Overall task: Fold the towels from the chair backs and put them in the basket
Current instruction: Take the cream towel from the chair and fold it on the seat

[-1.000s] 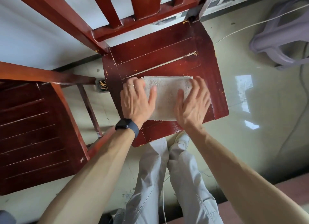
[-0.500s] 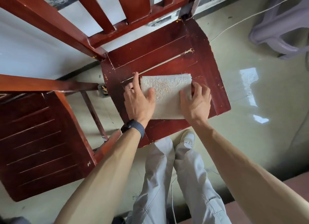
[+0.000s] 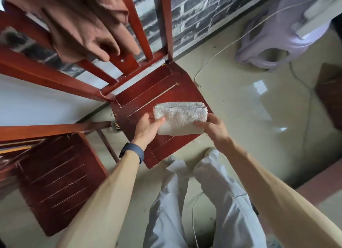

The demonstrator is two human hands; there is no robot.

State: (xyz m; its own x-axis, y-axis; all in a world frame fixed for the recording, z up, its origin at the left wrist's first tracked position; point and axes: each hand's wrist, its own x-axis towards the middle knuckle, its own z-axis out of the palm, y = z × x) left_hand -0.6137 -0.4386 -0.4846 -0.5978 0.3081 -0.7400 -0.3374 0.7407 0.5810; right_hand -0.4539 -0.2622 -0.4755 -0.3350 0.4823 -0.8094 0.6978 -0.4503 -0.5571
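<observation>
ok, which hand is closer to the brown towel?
Left. The left hand grips the left end of the white towel, below and right of the brown towel; the right hand grips the other end, farther right.

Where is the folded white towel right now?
Mid-frame in the head view, the folded white towel is at the front of the red chair seat, gripped at its ends by the left hand and right hand.

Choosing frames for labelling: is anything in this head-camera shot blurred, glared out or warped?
Head view: the folded white towel and the left hand and right hand gripping it are sharp; the brown towel on the chair back is blur-smeared; bright glare patches sit on the glossy floor; wide-angle distortion splays the chair slats.
</observation>
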